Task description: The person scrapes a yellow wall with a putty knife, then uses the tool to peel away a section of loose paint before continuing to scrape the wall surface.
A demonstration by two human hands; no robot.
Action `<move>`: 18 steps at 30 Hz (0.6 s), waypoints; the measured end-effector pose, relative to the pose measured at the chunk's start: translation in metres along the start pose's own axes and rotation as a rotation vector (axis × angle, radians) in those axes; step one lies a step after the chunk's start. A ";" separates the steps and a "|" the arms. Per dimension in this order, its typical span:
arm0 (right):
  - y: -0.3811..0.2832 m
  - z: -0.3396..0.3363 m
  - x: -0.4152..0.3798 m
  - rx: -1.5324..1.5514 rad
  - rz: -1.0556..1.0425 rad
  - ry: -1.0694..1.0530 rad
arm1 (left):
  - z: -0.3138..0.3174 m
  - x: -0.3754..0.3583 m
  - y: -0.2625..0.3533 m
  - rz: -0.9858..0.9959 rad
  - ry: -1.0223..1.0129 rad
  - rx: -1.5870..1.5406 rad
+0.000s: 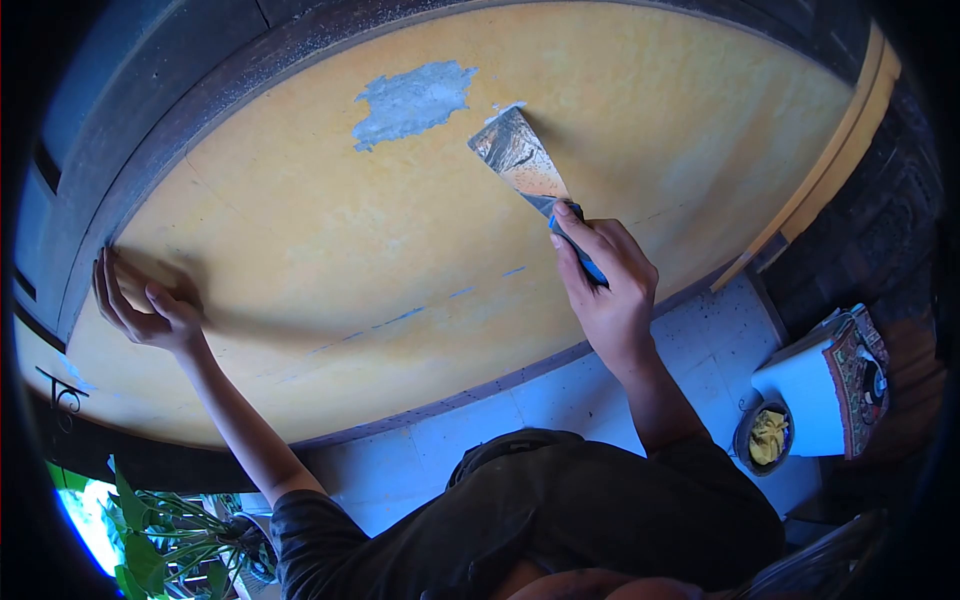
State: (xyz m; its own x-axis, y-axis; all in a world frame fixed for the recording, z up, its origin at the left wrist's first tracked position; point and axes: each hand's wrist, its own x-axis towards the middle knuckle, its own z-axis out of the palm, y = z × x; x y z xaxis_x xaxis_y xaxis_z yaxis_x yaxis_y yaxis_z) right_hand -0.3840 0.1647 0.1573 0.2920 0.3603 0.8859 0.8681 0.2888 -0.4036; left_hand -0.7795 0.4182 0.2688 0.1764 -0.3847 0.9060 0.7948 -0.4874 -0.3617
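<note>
Person at a yellow wall (pixel 300 220), dark shirt, both arms reaching up to it. Right hand (pixel 618 270) closed round the blue-and-black handle of a scraper (pixel 520 155); thumb laid along the handle near the base of the blade, fingers wrapped round it. Grip looks closed; how hard it squeezes, can't tell. Scraper sits in that hand, blade sticking out past the thumb, away from the wrist, slanting up and left in the view. Blade is broad, smeared dark and pale. Its wide front edge is up at the wall, one corner right by a small white mark (pixel 512 106). Pressure on the wall, can't tell.

Bare grey-blue patch (pixel 415 102), ragged edges, lies left of the blade in the view, near but apart from it. Thin bluish scratches (pixel 398 319) run lower on the wall, between the two hands.

Left hand (pixel 150 310) well apart from the scraper, at the wall's left edge by the dark frame (pixel 160 120). Partly open, fingers bent and slightly spread, no tool seen in it. Fingertips at the border of wall and frame; which one they touch, can't tell.

Around: pale tiled floor (pixel 420 455) below; leafy plant (pixel 145 560) lower left; lower right, round container (pixel 742 440) with yellow stuff (pixel 768 437) inside, beside a white box (pixel 800 400) partly draped with patterned cloth (pixel 843 385).
</note>
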 end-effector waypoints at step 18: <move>0.001 0.005 -0.004 0.009 0.002 0.023 | 0.000 -0.002 -0.004 0.013 -0.008 -0.001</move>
State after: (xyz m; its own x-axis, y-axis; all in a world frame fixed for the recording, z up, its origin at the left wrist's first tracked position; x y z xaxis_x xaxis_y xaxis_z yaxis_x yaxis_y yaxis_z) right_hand -0.3861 0.1679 0.1527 0.3029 0.3400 0.8903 0.8640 0.2962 -0.4071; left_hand -0.7833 0.4208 0.2684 0.1920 -0.3846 0.9029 0.7919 -0.4827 -0.3740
